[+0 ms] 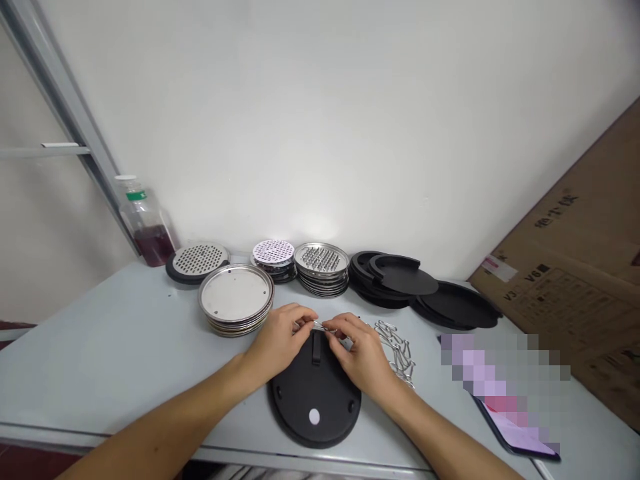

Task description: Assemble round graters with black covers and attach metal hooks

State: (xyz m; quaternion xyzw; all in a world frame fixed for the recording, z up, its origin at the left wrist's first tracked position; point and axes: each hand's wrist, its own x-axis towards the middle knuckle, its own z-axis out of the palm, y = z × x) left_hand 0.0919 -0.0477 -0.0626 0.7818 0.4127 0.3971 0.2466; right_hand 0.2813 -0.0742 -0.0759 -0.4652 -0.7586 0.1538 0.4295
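Observation:
A small bent metal wire piece (318, 325) is pinched between the fingertips of my left hand (287, 335) and my right hand (361, 348). Both hands are closed on it, at the far edge of a round black disc (316, 393). The disc lies flat near the table's front edge. On it are a raised strip below the wire, two small side knobs and a white oval spot. Beside my right hand, several similar bent wire pieces (400, 350) lie loose, partly hidden by that hand.
Behind my left hand stands a stack of shallow metal plates (235, 293). Perforated discs (200, 259), grater discs (321, 260) and black round trays (400, 273) line the wall. A bottle of dark red liquid (153, 240), a phone (523, 427) and a cardboard box (575, 287) flank them.

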